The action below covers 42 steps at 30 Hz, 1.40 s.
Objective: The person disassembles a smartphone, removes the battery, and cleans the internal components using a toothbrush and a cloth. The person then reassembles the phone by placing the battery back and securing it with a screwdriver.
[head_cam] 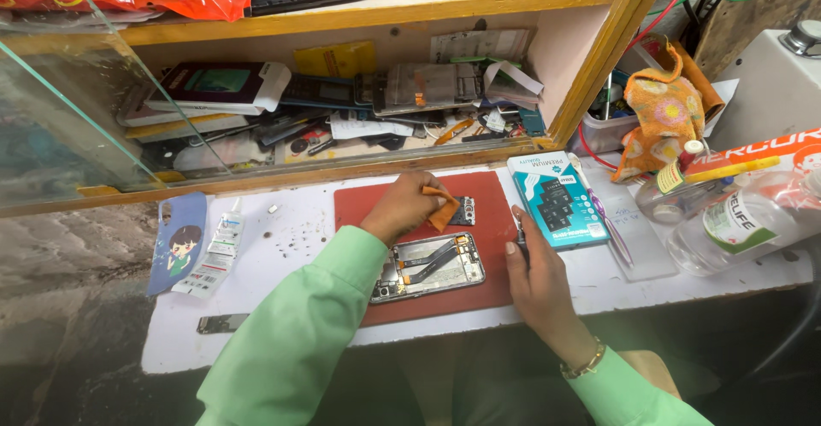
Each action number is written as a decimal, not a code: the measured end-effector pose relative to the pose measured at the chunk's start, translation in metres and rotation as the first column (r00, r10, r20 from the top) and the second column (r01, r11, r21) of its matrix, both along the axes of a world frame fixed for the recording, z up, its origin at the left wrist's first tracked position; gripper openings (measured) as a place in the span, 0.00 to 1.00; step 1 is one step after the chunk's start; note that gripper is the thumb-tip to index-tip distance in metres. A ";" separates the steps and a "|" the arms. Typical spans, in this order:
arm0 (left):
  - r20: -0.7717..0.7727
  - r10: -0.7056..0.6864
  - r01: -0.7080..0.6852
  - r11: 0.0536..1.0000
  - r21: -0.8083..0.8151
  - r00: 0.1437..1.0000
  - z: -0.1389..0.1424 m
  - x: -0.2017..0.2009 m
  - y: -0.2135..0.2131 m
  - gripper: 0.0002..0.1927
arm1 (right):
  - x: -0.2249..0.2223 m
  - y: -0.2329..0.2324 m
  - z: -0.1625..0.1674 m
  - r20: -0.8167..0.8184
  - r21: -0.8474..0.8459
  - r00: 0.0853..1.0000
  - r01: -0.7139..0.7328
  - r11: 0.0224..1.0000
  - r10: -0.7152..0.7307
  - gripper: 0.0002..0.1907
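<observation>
- Both hands are working over the red mat (492, 293): my left hand (402, 208) is pinching an orange flex strip (442, 210) at the mat's far edge, fingers closed on it; my right hand (534, 276) is gripping a thin dark tool (521, 236) near the mat's right edge.
- I am seeing the opened phone (432, 265) lying flat at the mat's middle, its long axis running left to right, between the two hands and just nearer than the left one.
- My left forearm is crossing over the phone's left end; the right wrist is resting at the near edge.
- Beside the strip, a small dark part (463, 210) is lying; a teal box (556, 199) is sitting past the mat's right edge.
</observation>
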<state>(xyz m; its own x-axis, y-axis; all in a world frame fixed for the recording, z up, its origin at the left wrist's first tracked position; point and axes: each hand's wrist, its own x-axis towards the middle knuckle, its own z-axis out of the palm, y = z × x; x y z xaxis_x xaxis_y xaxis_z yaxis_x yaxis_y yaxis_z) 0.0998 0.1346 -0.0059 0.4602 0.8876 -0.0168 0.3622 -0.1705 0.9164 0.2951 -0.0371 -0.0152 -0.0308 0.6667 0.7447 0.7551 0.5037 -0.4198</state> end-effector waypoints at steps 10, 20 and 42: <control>0.166 -0.005 0.047 0.966 -0.254 0.986 0.006 0.007 0.012 0.07 | 0.031 0.017 0.024 -0.819 -0.447 0.543 -0.395 0.803 -0.189 0.17; -0.109 0.017 -0.029 0.993 -0.112 0.994 -0.003 0.026 0.015 0.09 | 0.028 0.036 0.031 -0.815 -0.384 0.573 -0.427 0.819 -0.083 0.15; -0.419 0.006 0.057 0.989 0.137 0.908 0.000 0.039 0.011 0.17 | -0.001 0.098 0.074 0.194 -0.571 0.970 0.236 0.786 -0.150 0.11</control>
